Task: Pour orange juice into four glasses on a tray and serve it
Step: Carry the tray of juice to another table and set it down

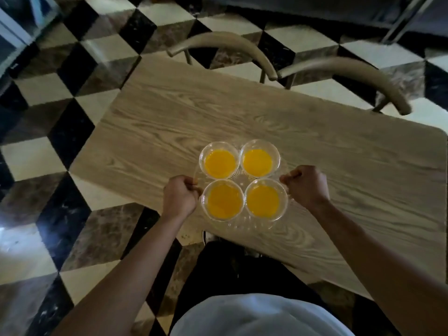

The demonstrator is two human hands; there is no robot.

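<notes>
The clear tray (242,177) is gripped at both edges, left hand (180,196) and right hand (307,185) fingers curled tight, four juice-filled glasses (219,163) carried over the wooden surface (169,112).

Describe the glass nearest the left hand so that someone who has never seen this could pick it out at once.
Find the wooden table and on it the clear tray gripped by both hands. Four glasses of orange juice stand on it in a square. The one wanted is in the near row, right beside the left hand; its row-mate sits by the right hand.
</notes>
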